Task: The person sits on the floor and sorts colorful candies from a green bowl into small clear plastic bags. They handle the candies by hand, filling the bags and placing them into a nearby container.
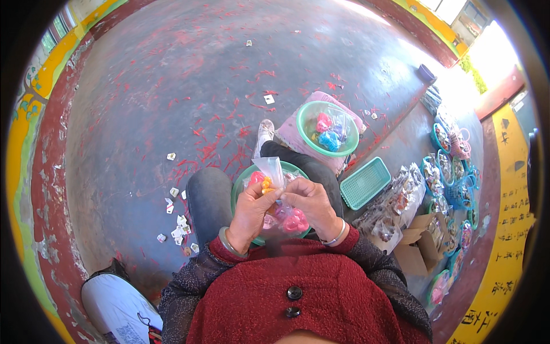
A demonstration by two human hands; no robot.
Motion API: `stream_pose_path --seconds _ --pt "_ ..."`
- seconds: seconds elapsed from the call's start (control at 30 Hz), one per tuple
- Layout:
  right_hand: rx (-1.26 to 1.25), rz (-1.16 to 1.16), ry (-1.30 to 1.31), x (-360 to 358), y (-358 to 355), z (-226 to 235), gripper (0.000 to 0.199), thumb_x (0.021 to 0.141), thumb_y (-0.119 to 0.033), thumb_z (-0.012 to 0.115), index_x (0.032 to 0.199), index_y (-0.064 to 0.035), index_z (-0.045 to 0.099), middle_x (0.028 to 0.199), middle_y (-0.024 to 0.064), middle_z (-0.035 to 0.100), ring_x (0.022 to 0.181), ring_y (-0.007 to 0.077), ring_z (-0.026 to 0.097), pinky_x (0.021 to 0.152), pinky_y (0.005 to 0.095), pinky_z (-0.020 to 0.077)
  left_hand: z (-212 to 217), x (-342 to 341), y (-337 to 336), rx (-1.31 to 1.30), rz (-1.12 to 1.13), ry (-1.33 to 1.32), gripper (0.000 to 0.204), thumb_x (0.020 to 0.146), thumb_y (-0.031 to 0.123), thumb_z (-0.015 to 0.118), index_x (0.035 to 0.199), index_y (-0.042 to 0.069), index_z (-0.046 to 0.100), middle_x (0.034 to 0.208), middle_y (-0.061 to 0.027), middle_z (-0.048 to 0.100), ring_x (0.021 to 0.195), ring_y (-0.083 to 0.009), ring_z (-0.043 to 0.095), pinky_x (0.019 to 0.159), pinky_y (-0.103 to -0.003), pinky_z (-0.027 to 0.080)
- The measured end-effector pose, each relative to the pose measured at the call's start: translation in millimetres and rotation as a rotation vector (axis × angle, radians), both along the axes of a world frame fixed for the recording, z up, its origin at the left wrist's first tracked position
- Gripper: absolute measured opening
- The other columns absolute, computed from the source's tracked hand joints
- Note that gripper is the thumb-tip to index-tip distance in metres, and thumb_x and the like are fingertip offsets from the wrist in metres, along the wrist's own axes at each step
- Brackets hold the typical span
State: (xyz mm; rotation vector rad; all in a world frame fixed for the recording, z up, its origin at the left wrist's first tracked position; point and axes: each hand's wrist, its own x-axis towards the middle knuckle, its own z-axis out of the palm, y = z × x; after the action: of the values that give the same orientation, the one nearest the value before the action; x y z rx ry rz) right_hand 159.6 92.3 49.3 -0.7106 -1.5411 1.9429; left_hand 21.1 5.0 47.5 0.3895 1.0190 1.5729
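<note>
Both hands meet over a green basin [236, 198] on my lap. Between them a small clear plastic bag [270, 170] stands up, its upper part flat and pale. My left hand [250, 213] is closed on the bag's left side, right by a small orange-yellow piece [266, 183]; whether that piece lies inside the bag I cannot tell. The fingertips of my right hand [315, 207] pinch the bag's lower right edge. Below the hands, pink pieces [294, 221] in clear wrapping fill part of the basin.
Ahead, a light-green basin [303, 135] with bagged pink and blue pieces rests on a pink cushioned seat [289, 131]. At right are a green rectangular basket [365, 182], clear bags [395, 200], a cardboard box [417, 252] and several filled baskets. Red scraps [209, 152] litter the floor.
</note>
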Motion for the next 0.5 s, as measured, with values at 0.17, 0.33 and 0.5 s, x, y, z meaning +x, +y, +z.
stream_pose_path --seconds 0.17,0.33,0.5 --pt "-0.109 0.086 0.078 3 1 10 0.008 0.083 -0.004 0.066 0.081 0.0011 0.06 0.074 0.0024 0.061 0.063 0.0075 0.055 0.058 0.0217 0.0457 0 -4 -1 0.004 -0.081 -0.097 0.011 0.087 0.01 0.064 0.096 0.004 0.062 0.081 -0.001 0.062 0.065 -0.0081 0.056 0.058 -0.021 0.045" --pt "-0.239 0.137 0.129 7 6 5 0.008 0.083 -0.004 0.067 0.08 -0.0008 0.06 0.074 0.0032 0.061 0.063 0.0093 0.057 0.059 0.0225 0.0466 1 -5 -2 -0.007 -0.118 -0.171 0.013 0.088 0.009 0.062 0.1 0.004 0.061 0.085 -0.0021 0.063 0.068 -0.0092 0.057 0.061 -0.023 0.047" --pt "-0.439 0.142 0.215 8 8 -2 0.008 0.082 -0.006 0.068 0.08 -0.0025 0.061 0.074 0.0012 0.06 0.067 0.0077 0.056 0.063 0.0217 0.0457 5 -5 -2 0.019 -0.113 -0.206 0.016 0.088 0.007 0.06 0.104 0.004 0.059 0.088 -0.0028 0.063 0.069 -0.0103 0.058 0.064 -0.024 0.049"
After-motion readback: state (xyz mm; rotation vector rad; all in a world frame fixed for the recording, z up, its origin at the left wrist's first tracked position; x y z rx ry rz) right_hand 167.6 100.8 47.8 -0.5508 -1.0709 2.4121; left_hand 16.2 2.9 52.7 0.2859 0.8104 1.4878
